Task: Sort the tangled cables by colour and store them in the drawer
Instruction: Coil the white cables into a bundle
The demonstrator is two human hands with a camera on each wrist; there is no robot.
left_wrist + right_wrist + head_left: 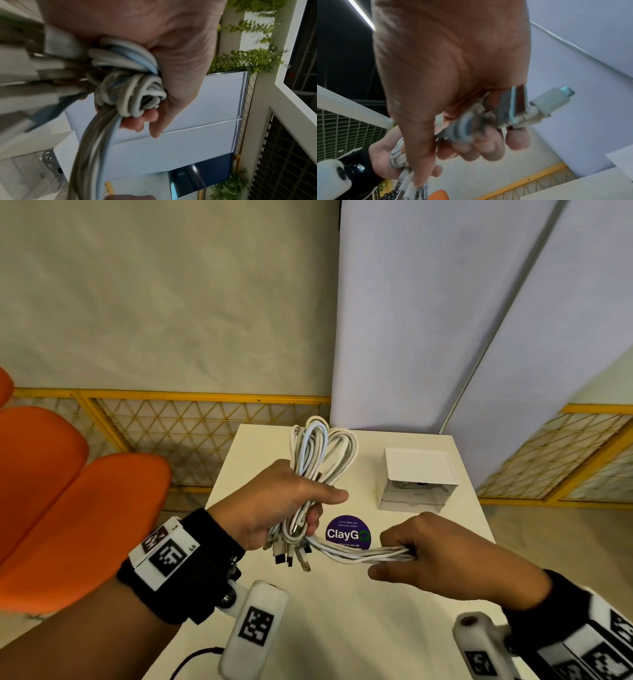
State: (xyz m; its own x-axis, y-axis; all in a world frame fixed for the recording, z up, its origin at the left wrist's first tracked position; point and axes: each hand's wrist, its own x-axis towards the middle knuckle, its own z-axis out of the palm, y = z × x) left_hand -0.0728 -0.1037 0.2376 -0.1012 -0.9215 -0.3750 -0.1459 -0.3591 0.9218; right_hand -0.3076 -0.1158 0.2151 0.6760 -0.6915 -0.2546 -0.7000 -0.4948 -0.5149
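At the far left, orange chairs [68,491] are standing beside the desk [342,628]. Over the desk's near middle, the left hand [274,505] is gripping a looped bundle of cables [318,453], fingers and thumb curled tightly round its waist; the loops are rising above the fist and the plugs [291,556] are hanging below it. The bundle is looking nearly all white, with one pale blue strand among the loops. A purple sticker [347,533] is lying on the desk between the two hands. Further right, the right hand [445,553] is closing round several white strands running out of the bundle, and the right wrist view is showing connector ends held in its curled fingers. At the back right, a small clear drawer unit [416,484] is sitting shut on the desk, something dark inside it. The step in hand is likely wrapping or drawing out the tails; doing it well probably means keeping the left grip firm at the waist, pulling gently and evenly so no loop snags, and checking the blue strand before storing.
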